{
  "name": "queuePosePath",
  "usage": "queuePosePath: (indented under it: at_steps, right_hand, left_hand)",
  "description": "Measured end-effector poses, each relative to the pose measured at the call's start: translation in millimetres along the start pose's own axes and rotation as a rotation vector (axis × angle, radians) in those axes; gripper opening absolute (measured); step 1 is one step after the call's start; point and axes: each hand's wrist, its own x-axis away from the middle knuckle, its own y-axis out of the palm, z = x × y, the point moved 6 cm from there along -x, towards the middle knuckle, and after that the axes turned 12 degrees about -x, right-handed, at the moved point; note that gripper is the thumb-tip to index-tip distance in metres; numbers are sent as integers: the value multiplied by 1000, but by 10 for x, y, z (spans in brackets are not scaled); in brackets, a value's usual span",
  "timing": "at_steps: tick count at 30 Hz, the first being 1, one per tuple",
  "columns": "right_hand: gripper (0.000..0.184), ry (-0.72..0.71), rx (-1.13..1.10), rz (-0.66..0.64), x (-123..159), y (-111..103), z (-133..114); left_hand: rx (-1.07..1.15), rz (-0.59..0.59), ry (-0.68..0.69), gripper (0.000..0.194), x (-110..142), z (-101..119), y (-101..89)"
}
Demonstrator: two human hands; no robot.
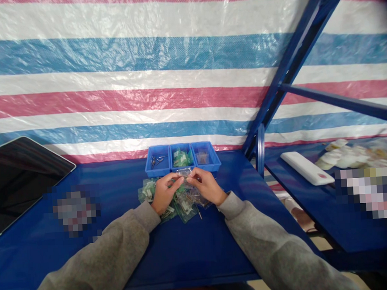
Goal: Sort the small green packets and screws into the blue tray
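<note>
Between my two hands is a small clear plastic bag (pixel 184 172), pinched from both sides in front of the bins. My left hand (pixel 166 191) closes thumb and fingers on its left edge. On the other edge, my right hand (pixel 206 185) grips it the same way. What the bag contains is too small to tell. Beneath and around the hands lies a loose pile of green-tinted plastic packets (pixel 184 207) with small parts inside. A thin metal pin (pixel 200 215) sticks out at the pile's front.
Three joined blue bins stand behind the pile: the left bin (pixel 147 169) with metal pins, the middle with green packets, the right with clear bags. A dark screen (pixel 22 181) lies left. Blue metal posts (pixel 260 149) and a white oblong device (pixel 306 168) are at right.
</note>
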Motion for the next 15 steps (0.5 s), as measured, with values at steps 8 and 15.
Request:
queuePosePath:
  at_steps: [8, 15]
  right_hand:
    - [25, 11, -72, 22, -22, -2, 19]
    - [23, -14, -55, 21, -9, 5, -18]
  left_hand:
    - [-30, -50, -33, 26, 13, 33, 13]
    - [-88, -80, -7, 28, 8, 40, 33]
